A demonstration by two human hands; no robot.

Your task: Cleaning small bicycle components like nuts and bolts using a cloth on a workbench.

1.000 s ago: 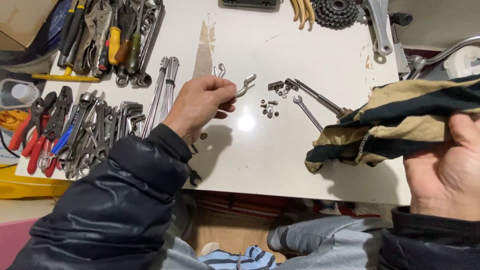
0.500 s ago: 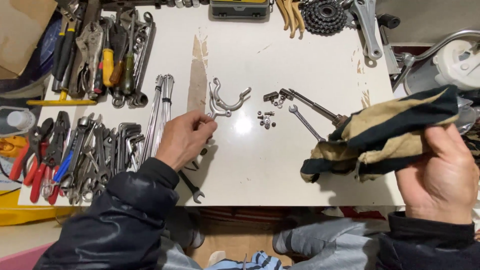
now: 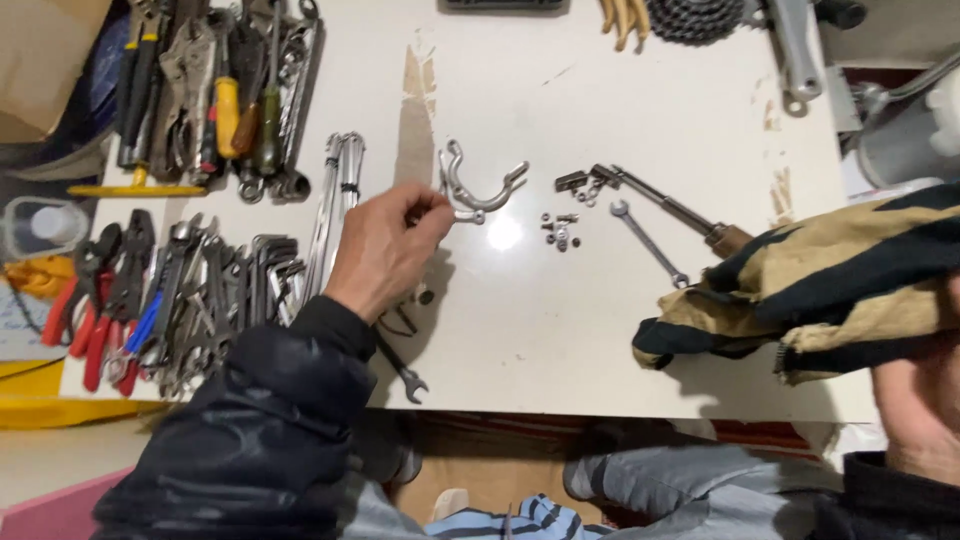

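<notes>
My left hand (image 3: 385, 245) reaches over the white table (image 3: 560, 320), thumb and forefinger pinched on the lower end of a curved silver metal bracket (image 3: 478, 188) that lies flat on the tabletop. My right hand (image 3: 918, 400) is at the lower right, partly out of frame, gripping a tan and black striped cloth (image 3: 830, 280) that hangs over the table's right front corner. Both arms wear dark puffy sleeves.
Small nuts and bolts (image 3: 560, 230), a slim spanner (image 3: 648, 243) and a wooden-handled tool (image 3: 672, 205) lie right of the bracket. A spoke bundle (image 3: 335, 200), wrenches (image 3: 210, 290), red-handled pliers (image 3: 90, 290) and screwdrivers (image 3: 230, 100) crowd the left. A sprocket cluster (image 3: 700, 15) sits at the far edge.
A second ago my left hand held the bracket up in the air; it now lies on the table with my fingers at its end. The cloth has shifted right and lower.
</notes>
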